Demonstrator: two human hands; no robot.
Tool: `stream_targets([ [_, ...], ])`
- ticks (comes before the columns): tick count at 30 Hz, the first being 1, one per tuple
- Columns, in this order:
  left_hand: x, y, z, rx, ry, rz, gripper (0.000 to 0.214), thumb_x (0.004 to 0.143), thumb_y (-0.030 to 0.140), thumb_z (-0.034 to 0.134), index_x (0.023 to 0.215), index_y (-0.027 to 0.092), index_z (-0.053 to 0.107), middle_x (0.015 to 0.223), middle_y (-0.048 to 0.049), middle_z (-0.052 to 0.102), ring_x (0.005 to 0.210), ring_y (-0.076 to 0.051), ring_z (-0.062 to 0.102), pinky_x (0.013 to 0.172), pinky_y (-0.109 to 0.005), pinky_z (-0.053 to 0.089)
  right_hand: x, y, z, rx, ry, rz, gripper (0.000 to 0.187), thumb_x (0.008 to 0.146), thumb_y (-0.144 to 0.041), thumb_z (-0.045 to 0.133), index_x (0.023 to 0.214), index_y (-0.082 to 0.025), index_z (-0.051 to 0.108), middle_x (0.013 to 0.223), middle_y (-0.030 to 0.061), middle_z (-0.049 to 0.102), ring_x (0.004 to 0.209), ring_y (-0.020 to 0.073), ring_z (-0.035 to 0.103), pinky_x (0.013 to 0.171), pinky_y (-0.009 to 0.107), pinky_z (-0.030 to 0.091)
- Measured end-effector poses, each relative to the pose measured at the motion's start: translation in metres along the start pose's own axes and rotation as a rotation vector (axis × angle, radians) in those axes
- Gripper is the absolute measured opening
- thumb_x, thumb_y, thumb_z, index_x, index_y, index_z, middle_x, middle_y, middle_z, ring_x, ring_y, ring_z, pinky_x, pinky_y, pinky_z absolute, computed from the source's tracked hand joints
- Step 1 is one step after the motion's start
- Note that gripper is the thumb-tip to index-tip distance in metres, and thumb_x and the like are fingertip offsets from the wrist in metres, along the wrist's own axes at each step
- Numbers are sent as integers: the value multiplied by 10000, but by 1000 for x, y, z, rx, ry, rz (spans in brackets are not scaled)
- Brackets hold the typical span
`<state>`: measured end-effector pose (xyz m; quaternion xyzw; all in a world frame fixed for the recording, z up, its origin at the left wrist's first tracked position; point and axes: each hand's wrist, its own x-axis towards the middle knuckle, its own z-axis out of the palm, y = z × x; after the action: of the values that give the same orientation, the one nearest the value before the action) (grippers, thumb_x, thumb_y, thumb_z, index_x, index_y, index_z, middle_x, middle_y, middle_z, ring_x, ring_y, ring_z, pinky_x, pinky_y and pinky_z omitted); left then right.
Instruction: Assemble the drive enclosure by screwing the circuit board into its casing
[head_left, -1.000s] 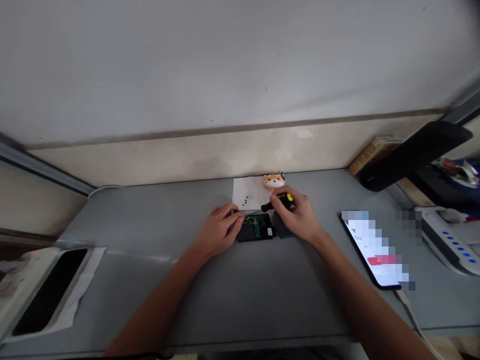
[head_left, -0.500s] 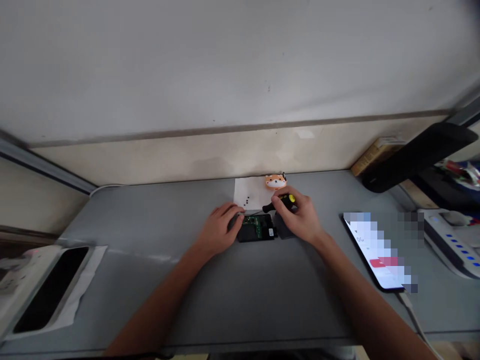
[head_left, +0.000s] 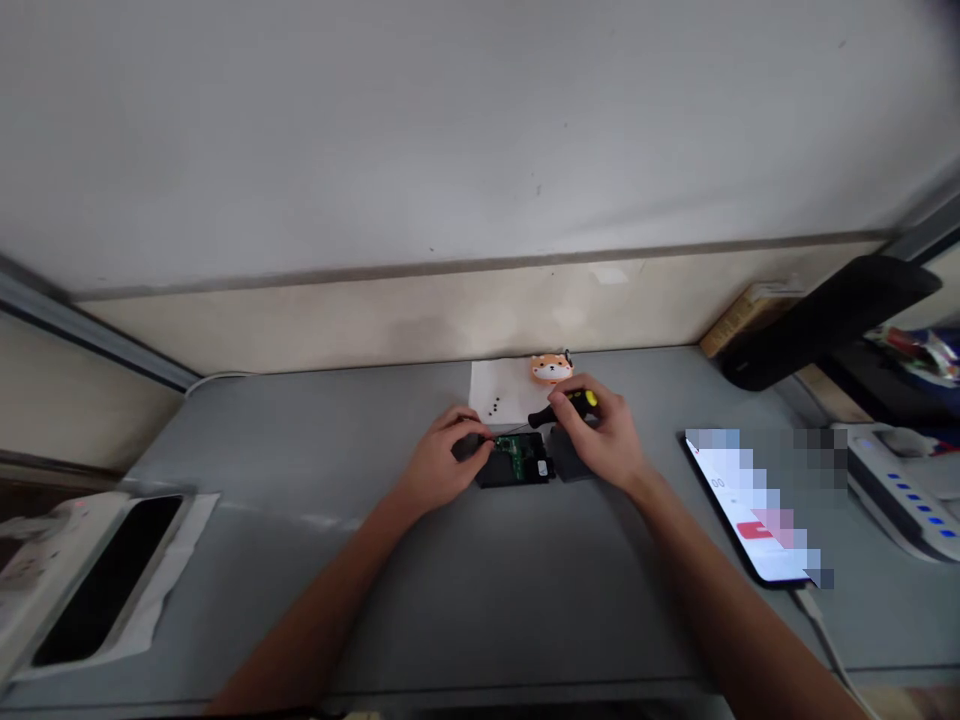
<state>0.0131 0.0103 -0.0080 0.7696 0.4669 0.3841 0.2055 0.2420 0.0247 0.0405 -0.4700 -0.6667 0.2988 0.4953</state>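
Board: the green circuit board (head_left: 516, 452) sits in an open black case (head_left: 495, 472) directly in front of me, mid-desk, its long axis running side to side across my body.

Left hand: my left hand (head_left: 437, 468) is the nearer one. Its fingers (head_left: 471, 442) curl down to the left end of the case, right at the board's edge, but I can't tell whether they're actually pinching anything.

Right hand: my right hand (head_left: 604, 440) is closed around a screwdriver (head_left: 570, 406), fingers wrapped over the handle, held just above and to the right of the board.

Screwdriver: black handle, yellow end cap. The thin shaft points left and slightly down, towards the far edge of the board — too fine to tell whether its tip touches anything.

Beside: a dark rectangular cover (head_left: 566, 456) lies just right of the case, under my right hand.

Behind: a sheet of white paper (head_left: 506, 385) holds a few small black screws (head_left: 495, 406), with an orange-and-white animal figurine (head_left: 552, 368) at its far edge.

Further out: the grey desk (head_left: 300, 600) carries a phone (head_left: 750, 510) with a pixelated screen on my right, then a white power strip (head_left: 896, 495) with blue lights.
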Motion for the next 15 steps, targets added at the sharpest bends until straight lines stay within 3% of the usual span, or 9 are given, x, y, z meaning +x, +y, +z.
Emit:
stream_targets([
  [15,-2,0,-1,40,-5,-23,145,962,290,584,941,239,718,990,-37,654,947,-184,658,905,-346,556,2,-5,-6,-63,0,-19,274,932,-475,587,828,-224,623,694,-1,652,575,133,569,555,250,445],
])
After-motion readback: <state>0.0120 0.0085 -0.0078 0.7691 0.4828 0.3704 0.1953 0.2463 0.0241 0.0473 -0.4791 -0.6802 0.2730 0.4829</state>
